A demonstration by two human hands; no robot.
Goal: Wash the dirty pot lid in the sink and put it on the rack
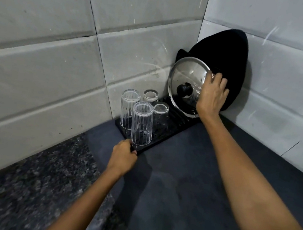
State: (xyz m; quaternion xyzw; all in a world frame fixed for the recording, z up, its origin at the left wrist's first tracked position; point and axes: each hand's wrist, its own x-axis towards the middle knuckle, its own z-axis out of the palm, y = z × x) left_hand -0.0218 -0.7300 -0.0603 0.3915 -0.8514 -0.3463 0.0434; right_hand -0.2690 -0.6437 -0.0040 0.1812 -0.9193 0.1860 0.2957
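Observation:
A glass pot lid (186, 76) with a metal rim and a black knob stands on edge at the far end of the black drying rack (175, 122), leaning toward a large black pan (224, 53) propped in the tiled corner. My right hand (212, 95) grips the lid's right rim, fingers over its edge. My left hand (123, 157) holds the rack's near corner, right below the closest glass.
Several clear glasses (141, 125) stand upside down on the rack's near half. The rack sits on a dark grey mat (186, 179) over a speckled granite counter (28, 185). Grey tiled walls (59, 42) close in on the left and behind.

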